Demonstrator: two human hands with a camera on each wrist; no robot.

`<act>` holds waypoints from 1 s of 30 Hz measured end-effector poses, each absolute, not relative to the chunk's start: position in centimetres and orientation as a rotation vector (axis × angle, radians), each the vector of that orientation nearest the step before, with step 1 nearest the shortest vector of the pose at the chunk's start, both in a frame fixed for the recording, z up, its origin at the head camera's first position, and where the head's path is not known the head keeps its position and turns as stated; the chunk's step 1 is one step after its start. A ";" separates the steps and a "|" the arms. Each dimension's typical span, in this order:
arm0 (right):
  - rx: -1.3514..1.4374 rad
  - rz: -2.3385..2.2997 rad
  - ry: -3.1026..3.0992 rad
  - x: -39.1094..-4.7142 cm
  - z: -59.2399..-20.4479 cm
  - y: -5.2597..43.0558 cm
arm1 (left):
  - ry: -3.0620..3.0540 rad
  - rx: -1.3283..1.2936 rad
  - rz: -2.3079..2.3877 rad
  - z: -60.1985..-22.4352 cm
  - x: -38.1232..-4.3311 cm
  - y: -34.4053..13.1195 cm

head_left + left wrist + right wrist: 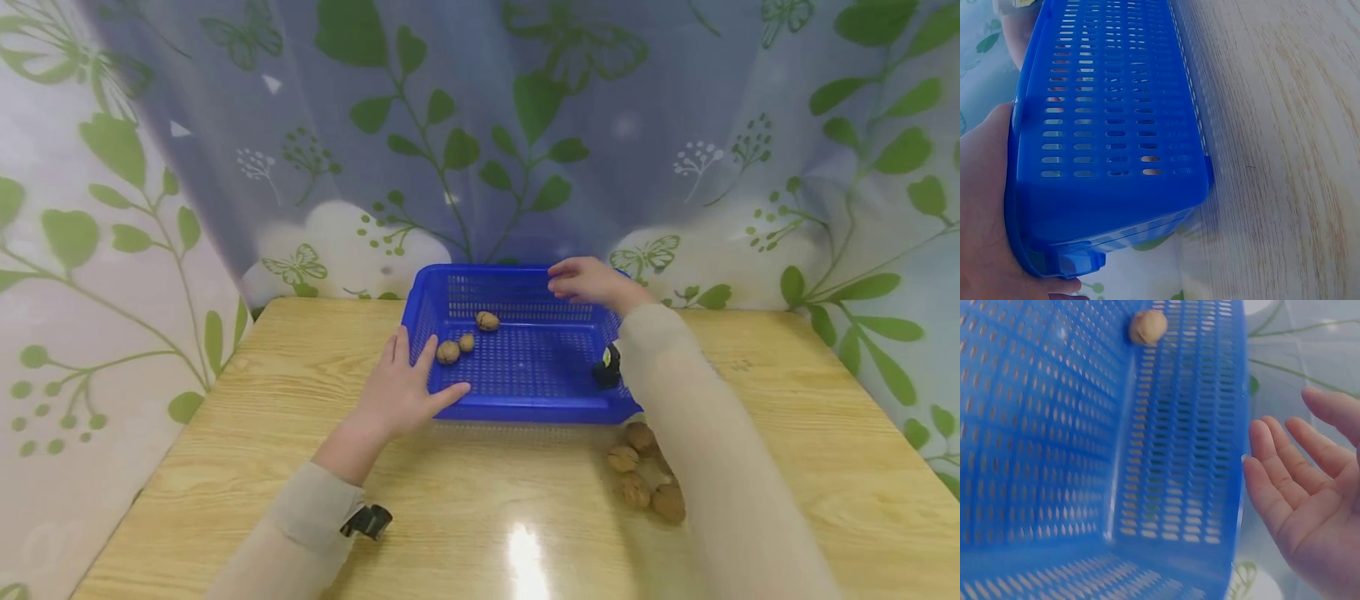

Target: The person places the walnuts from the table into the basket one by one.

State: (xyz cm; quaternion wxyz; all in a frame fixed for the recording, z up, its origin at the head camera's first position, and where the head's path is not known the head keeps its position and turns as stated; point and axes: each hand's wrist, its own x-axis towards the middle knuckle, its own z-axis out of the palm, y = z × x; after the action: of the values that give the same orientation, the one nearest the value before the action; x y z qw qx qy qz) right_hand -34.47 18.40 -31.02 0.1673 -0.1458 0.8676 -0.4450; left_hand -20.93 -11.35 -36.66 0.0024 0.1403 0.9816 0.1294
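Note:
A blue perforated plastic basket (525,412) stands on the table with three walnuts in its left part, one farther back (487,322) and two side by side (448,352). Fingers spread, my left hand (397,390) rests on the basket's front-left corner; the left wrist view has that hand (985,206) along the rim. Over the back right of the basket is my right hand (588,281), with nothing in it. In the right wrist view its palm (1316,512) faces the camera, fingers loosely bent, fingertips right at the rim. One walnut (1147,327) shows there inside the basket.
Several walnuts (623,458) lie on the wooden table (480,517) in front of the basket's right corner, partly hidden by my right sleeve (697,417). A curtain with leaf and butterfly prints (480,150) hangs right behind the basket. Another patterned curtain (97,292) borders the left side.

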 end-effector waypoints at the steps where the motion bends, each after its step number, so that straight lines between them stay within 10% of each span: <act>1: -0.427 -1.263 2.468 -34.3 -30.8 18.7 | 3.081 0.443 0.406 -36.7 -20.9 -11.4; 30: -0.618 -1.140 2.624 -23.2 -30.4 25.6 | 3.086 0.470 0.415 -36.8 -21.0 -11.5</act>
State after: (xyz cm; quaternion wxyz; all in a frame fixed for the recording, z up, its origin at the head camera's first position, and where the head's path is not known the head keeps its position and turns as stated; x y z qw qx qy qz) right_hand -23.23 25.56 -30.35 0.1070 -0.2100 0.8914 -0.3871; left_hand -21.03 -11.52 -36.80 -0.0039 0.1492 0.9800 0.1319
